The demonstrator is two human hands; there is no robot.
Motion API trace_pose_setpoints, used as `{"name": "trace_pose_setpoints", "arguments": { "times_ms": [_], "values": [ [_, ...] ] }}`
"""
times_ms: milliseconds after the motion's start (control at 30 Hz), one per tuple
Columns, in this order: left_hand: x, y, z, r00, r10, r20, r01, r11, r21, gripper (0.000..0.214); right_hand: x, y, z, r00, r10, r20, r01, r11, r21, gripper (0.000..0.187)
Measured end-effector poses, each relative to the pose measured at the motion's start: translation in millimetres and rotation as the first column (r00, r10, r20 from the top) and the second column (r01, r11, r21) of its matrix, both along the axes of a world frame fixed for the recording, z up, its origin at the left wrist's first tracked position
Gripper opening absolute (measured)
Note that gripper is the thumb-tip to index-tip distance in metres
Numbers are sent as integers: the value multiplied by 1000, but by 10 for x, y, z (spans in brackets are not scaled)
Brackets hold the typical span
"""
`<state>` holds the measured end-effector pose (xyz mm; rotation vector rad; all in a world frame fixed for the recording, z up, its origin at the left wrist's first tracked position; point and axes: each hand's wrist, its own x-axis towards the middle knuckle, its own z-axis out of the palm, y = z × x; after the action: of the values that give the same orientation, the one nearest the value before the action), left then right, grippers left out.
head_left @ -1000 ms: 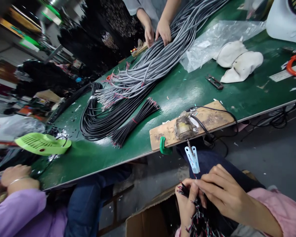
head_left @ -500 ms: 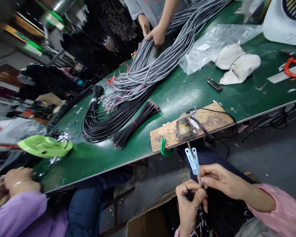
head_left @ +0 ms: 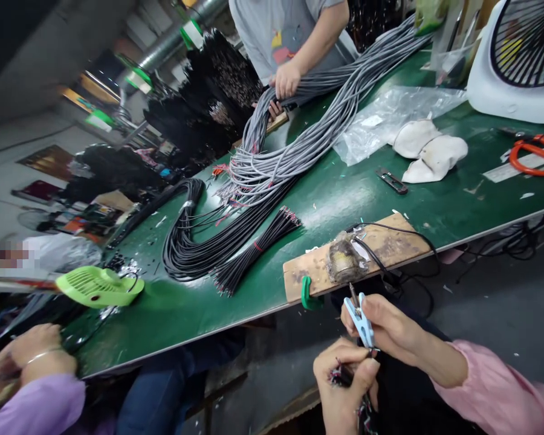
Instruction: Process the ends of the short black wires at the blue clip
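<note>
My right hand [head_left: 392, 326] pinches a light blue clothes peg [head_left: 361, 321] between thumb and finger at its upper end. Just above the peg, a thin metal shaft [head_left: 352, 291] sticks out from a small grimy motor [head_left: 344, 258]. Below, my left hand [head_left: 342, 380] is closed around a bundle of black cables [head_left: 342, 376] whose stripped ends show red and white wires. The peg's lower end is close to my left fingertips; whether it grips a wire there I cannot tell.
The motor sits on a wooden board [head_left: 396, 238], with a green clamp [head_left: 307, 296] at the table edge. Grey cables [head_left: 294, 157] and black cables [head_left: 204, 254] lie on the green table. Orange scissors [head_left: 530, 156] and a white fan [head_left: 494, 78] are right. Two co-workers sit or stand nearby.
My right hand has moved up from the peg's lower end to its upper end, and the peg's handles are pressed together more. The view has tilted upward slightly. The far co-worker's hands have shifted on the grey cables.
</note>
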<state>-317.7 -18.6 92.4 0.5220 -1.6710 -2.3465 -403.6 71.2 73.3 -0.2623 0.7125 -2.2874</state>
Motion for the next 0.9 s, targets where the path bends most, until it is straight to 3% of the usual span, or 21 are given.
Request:
{"name": "trace_pose_setpoints", "arguments": {
  "times_ms": [200,333,433,533,633,733,800,900],
  "values": [
    [-27,11,12,998,-49,45,47,998,50,21,-14,32,19,999,39,-10,-38,999,22,52],
    [-14,15,60,997,-61,53,59,998,34,21,-16,81,-140,995,39,94,-41,999,18,54],
    [27,10,56,997,-53,48,53,999,2,20,-3,200,-282,997,-23,68,17,996,87,49],
    [107,16,-3,997,-50,62,50,999,2,24,38,375,-309,988,-57,-141,95,957,274,39],
    [201,59,-111,980,-73,186,70,997,22,38,112,505,-182,913,7,-407,181,889,421,29],
    [272,136,-245,924,-69,376,62,998,32,43,197,524,4,766,77,-638,277,856,436,19],
    [298,181,-322,906,-42,421,50,999,-8,46,235,495,87,683,93,-724,338,839,427,14],
    [308,206,-376,937,-13,349,31,999,-45,46,243,463,82,669,72,-740,419,785,456,22]
  ]
}}
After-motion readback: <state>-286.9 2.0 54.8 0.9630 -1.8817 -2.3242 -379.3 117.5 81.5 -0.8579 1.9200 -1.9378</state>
